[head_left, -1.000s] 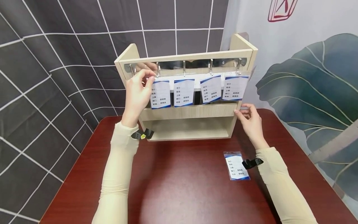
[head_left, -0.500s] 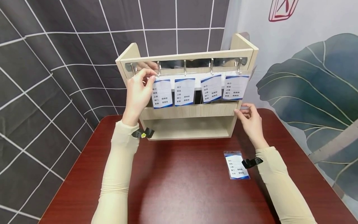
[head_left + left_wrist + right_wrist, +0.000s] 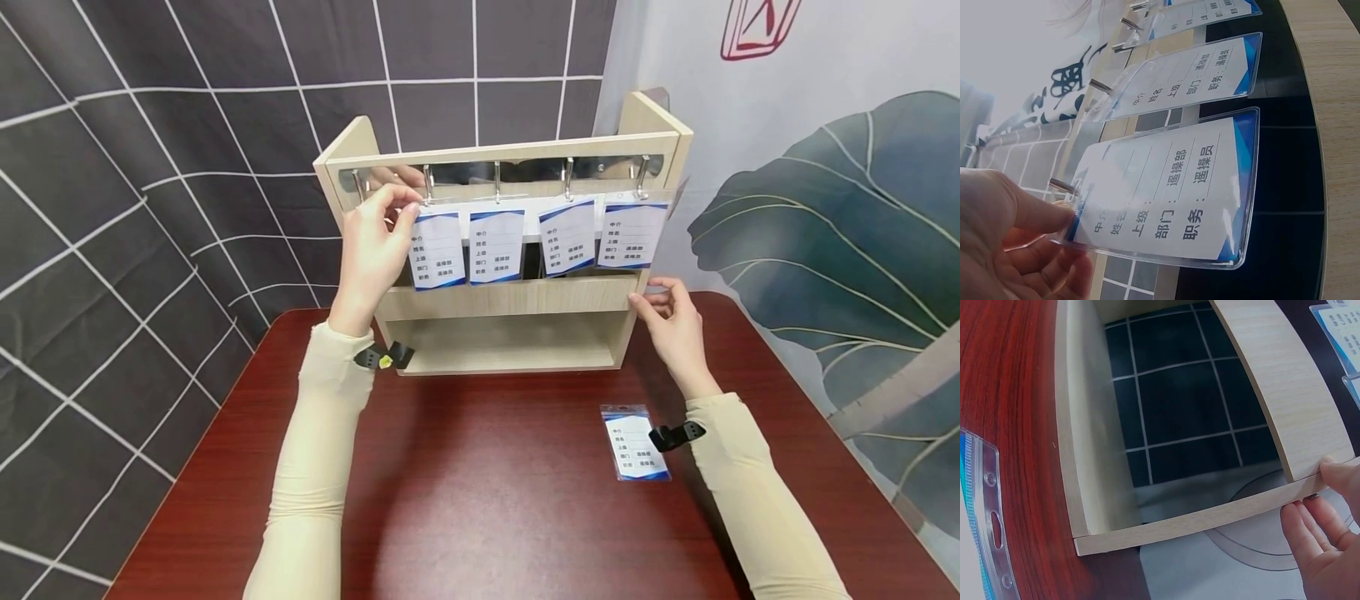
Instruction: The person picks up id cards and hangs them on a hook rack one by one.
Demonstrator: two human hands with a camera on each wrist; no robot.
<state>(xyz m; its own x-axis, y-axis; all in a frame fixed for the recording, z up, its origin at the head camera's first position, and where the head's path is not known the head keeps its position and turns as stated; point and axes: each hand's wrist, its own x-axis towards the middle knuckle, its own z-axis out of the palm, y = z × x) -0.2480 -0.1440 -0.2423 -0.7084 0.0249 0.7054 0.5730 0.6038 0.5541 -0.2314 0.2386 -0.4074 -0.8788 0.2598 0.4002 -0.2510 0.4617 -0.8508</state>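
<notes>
My left hand (image 3: 375, 242) pinches the upper corner of a clear badge holder (image 3: 440, 252) with a blue-and-white card inside. In the left wrist view, the thumb lies over that corner of the held badge holder (image 3: 1160, 194), and a metal hook (image 3: 1063, 186) shows at its top edge. Three similar badge holders (image 3: 496, 248) hang from hooks to its right on the wooden rack (image 3: 510, 298). My right hand (image 3: 673, 329) grips the rack's right side panel (image 3: 1210, 515), thumb on the front and fingers on the outer face.
Another badge holder (image 3: 633, 446) lies flat on the reddish-brown table (image 3: 480, 492), near the right wrist. The leftmost hook (image 3: 358, 185) carries no badge. A dark grid-patterned cloth (image 3: 225, 133) hangs behind and left of the rack.
The lower end of the held badge holder has swung slightly right. Both hands keep their grips, and the view has shifted a little.
</notes>
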